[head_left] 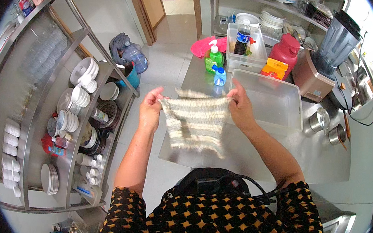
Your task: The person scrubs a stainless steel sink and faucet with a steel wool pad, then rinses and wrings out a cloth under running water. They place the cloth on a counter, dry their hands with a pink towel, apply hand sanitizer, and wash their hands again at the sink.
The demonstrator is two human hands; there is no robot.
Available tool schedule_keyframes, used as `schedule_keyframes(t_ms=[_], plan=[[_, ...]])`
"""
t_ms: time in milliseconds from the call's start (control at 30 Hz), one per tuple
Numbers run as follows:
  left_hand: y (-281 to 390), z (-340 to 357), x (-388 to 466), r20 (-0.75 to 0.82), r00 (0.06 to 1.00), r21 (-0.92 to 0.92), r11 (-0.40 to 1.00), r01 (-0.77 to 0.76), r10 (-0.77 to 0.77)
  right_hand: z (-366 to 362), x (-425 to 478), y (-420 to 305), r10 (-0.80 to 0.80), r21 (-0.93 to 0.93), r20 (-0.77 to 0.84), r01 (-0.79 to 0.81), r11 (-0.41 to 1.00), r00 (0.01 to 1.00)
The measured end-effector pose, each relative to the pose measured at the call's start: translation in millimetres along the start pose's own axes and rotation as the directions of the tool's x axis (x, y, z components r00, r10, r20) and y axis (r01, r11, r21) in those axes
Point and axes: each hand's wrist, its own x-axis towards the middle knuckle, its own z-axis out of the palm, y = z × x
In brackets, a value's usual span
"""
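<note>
A cream-and-grey striped cloth (pixel 198 117) hangs spread out between my hands, its lower edge blurred. My left hand (pixel 152 104) pinches one upper corner, over the gap beside the steel table (pixel 257 158). The opposite upper corner is in my right hand (pixel 241 103), with the index finger raised away from the cloth. Just behind my right hand lies a translucent plastic tub (pixel 276 103) on the table. A blue bottle (pixel 220 77) and a green pump bottle (pixel 214 59) stand a little beyond the cloth.
On the table are a blender (pixel 330 60), a red jug (pixel 284 55), a second tub (pixel 244 64) holding a dark drink bottle (pixel 243 37), and steel cups (pixel 337 134). Pink cloth (pixel 207 46) lies near the far corner. A steel rack (pixel 79 119) with bowls and plates stands left.
</note>
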Motion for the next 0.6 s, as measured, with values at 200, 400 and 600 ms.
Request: schedule_keyframes(t_ms=[200,400,600], plan=[[-5.7,-10.6,-1.2,-0.028,0.996,0.064,0.995,0.081,-0.080,3.2,5.4,34.3,-0.135,-0.095,0.014,0.136,0.986,0.991],[14.0,-10.1,-11.7,-0.071,0.978,0.134,0.970,0.202,-0.194,-0.7,0.4,11.8,0.314,0.119,0.123,-0.328,0.937,0.941],[34.3,-11.4,-4.2,-0.019,0.920,0.016,0.920,0.393,-0.392,11.5,-2.6,17.0,0.624,0.340,0.430,-0.757,0.558,0.653]])
